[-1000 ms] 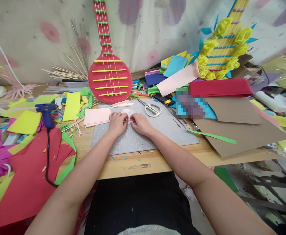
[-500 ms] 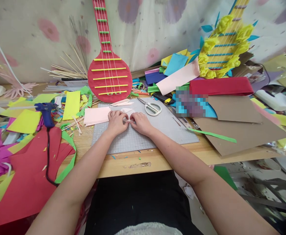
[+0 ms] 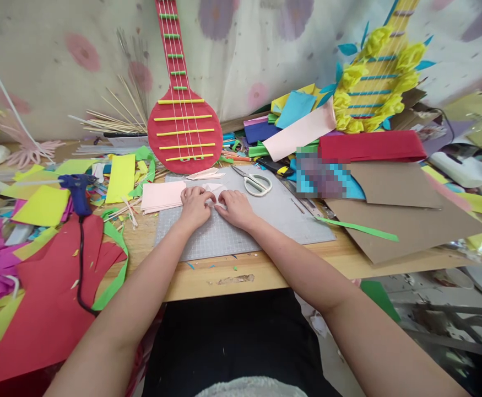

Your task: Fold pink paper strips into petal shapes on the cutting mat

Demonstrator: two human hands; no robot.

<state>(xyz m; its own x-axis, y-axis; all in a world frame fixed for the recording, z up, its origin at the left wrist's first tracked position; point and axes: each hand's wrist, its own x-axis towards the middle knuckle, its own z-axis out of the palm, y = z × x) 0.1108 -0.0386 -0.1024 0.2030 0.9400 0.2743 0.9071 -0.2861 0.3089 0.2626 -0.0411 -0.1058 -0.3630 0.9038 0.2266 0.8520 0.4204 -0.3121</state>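
Hands face each other with fingers curled and partly open, the left hand (image 3: 195, 207) and the right hand (image 3: 236, 208) bent over a small, pale pink, angular piece of thin paper (image 3: 213, 191). Their tips are at the paper's near end, but the picture is too small to tell how firmly either pinches it. Half a second ago the fingertips met closely; now a little gap shows between them, and the left fingertips sit slightly farther from the body. That looks like a change of grip rather than a release, so the paper is probably still being worked, with its shaping unfinished.

The paper is near the far left part of a grey, gridded cutting mat (image 3: 290, 220), which lies on the wooden tabletop (image 3: 271, 271). Just beyond it are narrow, folded, pale pink paper strips (image 3: 205, 174); beside the left hand is a flat stack of rectangular, pale pink paper (image 3: 162, 197). To the right lie metal scissors with white looped handles (image 3: 259, 186), untouched. All of these have stayed in place.

Farther out, a round-bodied, red, stringed-instrument model (image 3: 185, 136) stands behind the mat, and flat brown cardboard sheets (image 3: 393, 226) lie to the right.
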